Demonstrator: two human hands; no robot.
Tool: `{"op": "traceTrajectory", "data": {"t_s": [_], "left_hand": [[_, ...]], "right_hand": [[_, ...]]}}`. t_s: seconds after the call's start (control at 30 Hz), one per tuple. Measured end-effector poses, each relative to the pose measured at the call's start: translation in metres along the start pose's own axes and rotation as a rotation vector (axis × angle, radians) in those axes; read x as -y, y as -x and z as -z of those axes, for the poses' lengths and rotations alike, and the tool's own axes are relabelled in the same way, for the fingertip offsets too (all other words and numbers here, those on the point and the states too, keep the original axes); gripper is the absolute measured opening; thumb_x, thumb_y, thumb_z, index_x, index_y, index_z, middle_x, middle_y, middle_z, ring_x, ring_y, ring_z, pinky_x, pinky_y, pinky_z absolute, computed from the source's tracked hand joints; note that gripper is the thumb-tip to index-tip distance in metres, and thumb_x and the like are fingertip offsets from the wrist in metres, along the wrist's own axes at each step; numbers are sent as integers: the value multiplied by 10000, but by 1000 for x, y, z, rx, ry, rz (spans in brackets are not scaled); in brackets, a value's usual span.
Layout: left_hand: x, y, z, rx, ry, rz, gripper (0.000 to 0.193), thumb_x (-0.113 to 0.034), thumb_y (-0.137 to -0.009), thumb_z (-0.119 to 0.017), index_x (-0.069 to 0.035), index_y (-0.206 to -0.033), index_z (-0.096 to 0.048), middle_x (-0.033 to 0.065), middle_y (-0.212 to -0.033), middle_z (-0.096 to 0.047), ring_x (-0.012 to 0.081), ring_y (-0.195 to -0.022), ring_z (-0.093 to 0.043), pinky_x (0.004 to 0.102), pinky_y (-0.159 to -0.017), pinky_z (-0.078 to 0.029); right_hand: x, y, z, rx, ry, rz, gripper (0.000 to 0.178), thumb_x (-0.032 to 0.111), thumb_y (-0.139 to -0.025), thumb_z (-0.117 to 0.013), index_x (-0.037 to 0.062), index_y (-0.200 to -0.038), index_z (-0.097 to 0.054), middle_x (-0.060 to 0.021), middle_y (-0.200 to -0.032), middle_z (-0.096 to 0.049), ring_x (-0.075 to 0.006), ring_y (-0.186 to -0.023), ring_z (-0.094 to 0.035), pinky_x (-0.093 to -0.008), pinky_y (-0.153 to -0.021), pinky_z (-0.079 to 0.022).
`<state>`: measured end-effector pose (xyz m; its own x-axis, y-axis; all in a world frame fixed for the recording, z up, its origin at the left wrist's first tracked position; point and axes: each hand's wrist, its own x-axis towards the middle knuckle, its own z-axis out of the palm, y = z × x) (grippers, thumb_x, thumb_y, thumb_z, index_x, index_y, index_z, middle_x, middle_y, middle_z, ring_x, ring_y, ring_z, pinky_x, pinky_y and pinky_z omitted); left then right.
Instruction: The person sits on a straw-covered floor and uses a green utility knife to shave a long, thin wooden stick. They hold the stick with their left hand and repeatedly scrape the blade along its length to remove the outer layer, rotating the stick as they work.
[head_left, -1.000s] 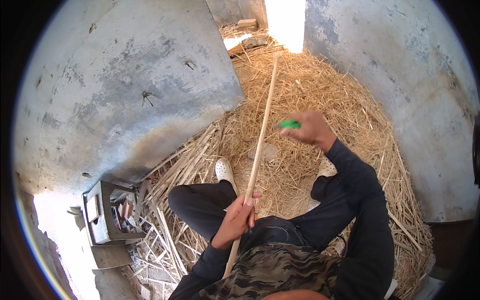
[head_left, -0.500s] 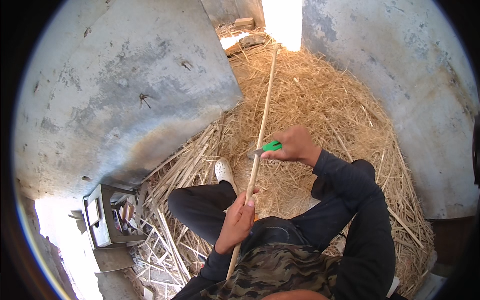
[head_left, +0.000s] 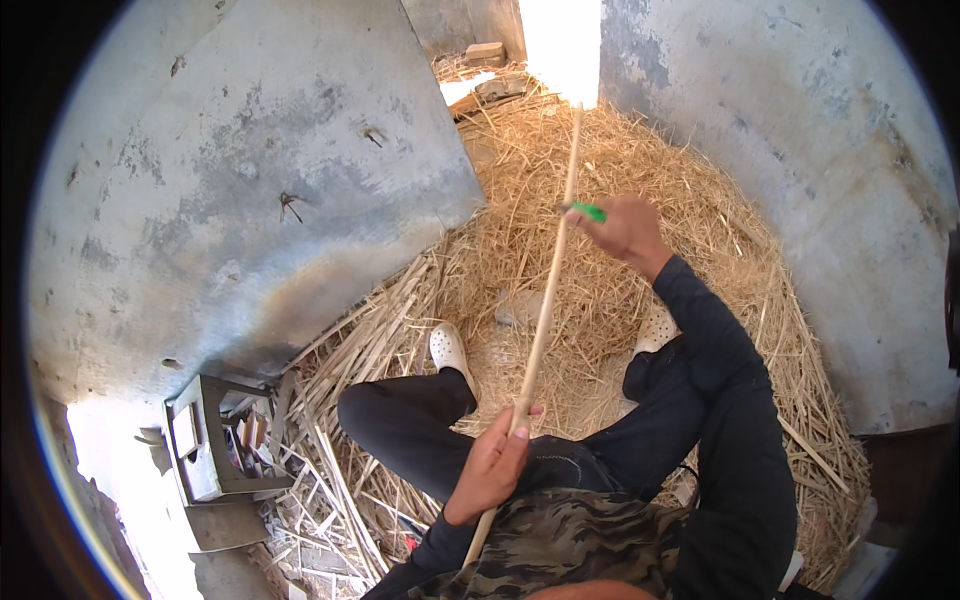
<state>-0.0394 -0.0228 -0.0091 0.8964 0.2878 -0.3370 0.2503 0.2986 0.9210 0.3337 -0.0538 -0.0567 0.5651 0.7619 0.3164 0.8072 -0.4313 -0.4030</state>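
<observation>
A long, pale wooden stick point(head_left: 545, 320) slants from my lap away toward the bright doorway. Near its lower end, my left hand point(head_left: 490, 466) is wrapped round it, thumb on top. Farther out, my right hand point(head_left: 626, 230) grips a green-handled knife point(head_left: 588, 211), a little blurred by motion. The knife's dark blade meets the stick at its upper part; the exact contact is too small to make out.
Straw-like shavings point(head_left: 660, 180) are heaped around my legs and toward the doorway. Split sticks point(head_left: 360, 320) lie at the left beside a small open-fronted wooden box point(head_left: 222, 440). Worn grey walls point(head_left: 250, 150) stand on both sides. My pale clogs point(head_left: 449, 348) rest among the shavings.
My right hand and the knife have moved up along the stick, away from me. The stick's far end has swung to the right, and my left hand has shifted slightly right.
</observation>
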Motion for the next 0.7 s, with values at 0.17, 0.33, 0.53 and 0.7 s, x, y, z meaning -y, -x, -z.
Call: {"op": "traceTrajectory", "data": {"t_s": [0.17, 0.33, 0.53, 0.7], "left_hand": [[-5, -5, 8, -186, -296, -86, 304, -176, -1026, -430, -27, -1282, -498, -52, -634, -366, 26, -562, -340, 219, -509, -282], [-2, 4, -5, -104, -442, -95, 289, -190, -1016, -448, -37, -1254, -510, -15, -579, -354, 60, -537, -335, 254, -499, -292], [-6, 1, 1, -271, -618, -149, 263, -164, -1001, -461, -33, -1218, -530, 93, -549, -441, 187, -450, -466, 329, -476, -347], [-8, 9, -9, -224, -646, -134, 270, -165, -989, -479, -25, -1214, -531, 133, -544, -459, 254, -452, -515, 354, -483, -376]], "right_hand": [[52, 41, -19, -24, -17, 288, 750, 809, -851, -360, 159, -622, -656, 64, -421, -347, -94, -354, -314, -281, -353, -253], [-3, 1, -1, -35, -52, -43, 781, 852, -807, -362, 153, -603, -643, 41, -410, -381, -124, -352, -369, -314, -362, -291], [39, 37, -23, -39, -68, 265, 784, 832, -844, -305, 158, -615, -634, 59, -428, -314, -111, -367, -271, -299, -368, -263], [9, 1, -2, -36, -149, -7, 852, 880, -802, -279, 155, -667, -705, 42, -445, -334, -121, -375, -297, -326, -377, -269]]}}
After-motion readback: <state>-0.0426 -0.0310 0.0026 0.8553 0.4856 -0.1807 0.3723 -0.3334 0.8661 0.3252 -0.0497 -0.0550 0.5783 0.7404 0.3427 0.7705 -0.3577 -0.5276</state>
